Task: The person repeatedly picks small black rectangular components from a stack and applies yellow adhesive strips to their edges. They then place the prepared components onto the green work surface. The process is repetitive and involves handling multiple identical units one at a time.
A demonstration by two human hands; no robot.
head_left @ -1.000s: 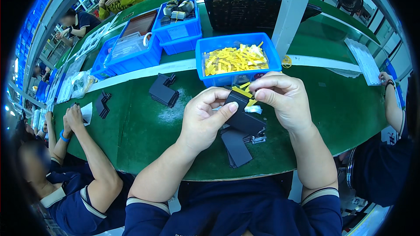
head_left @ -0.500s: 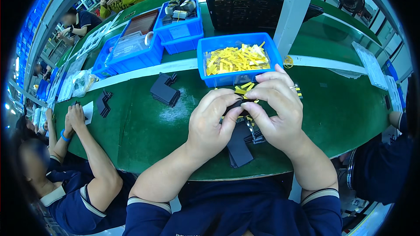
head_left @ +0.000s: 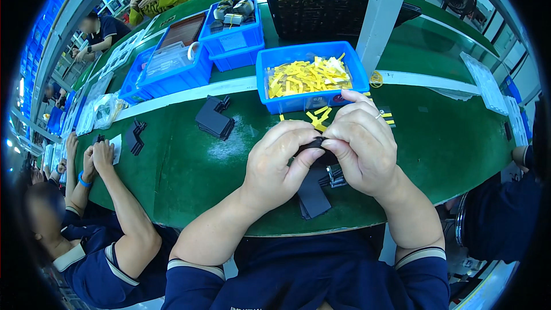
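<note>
Both my hands meet above the near middle of the green table, fingertips pinched together on a small black piece [head_left: 310, 144]. My left hand [head_left: 275, 161] grips its left side with thumb and fingers; my right hand [head_left: 365, 148] pinches its right end. Most of the piece is hidden by the fingers, so its exact kind does not show. Below the hands lies a stack of flat dark grey pieces [head_left: 314, 196] with jointed-looking ends [head_left: 334, 176]. Just beyond the fingertips are loose yellow strips [head_left: 319, 119] on the table.
A blue bin [head_left: 264, 89] full of yellow strips [head_left: 304, 77] stands beyond my hands, beside a grey post [head_left: 385, 17]. More dark flat pieces [head_left: 215, 119] are stacked to the left. Blue crates [head_left: 229, 43] stand farther back. At the left, a co-worker's hands [head_left: 100, 158] work at the table.
My fingertips have drawn closer together, and the black piece has turned and is more covered by them. The view has shifted slightly.
</note>
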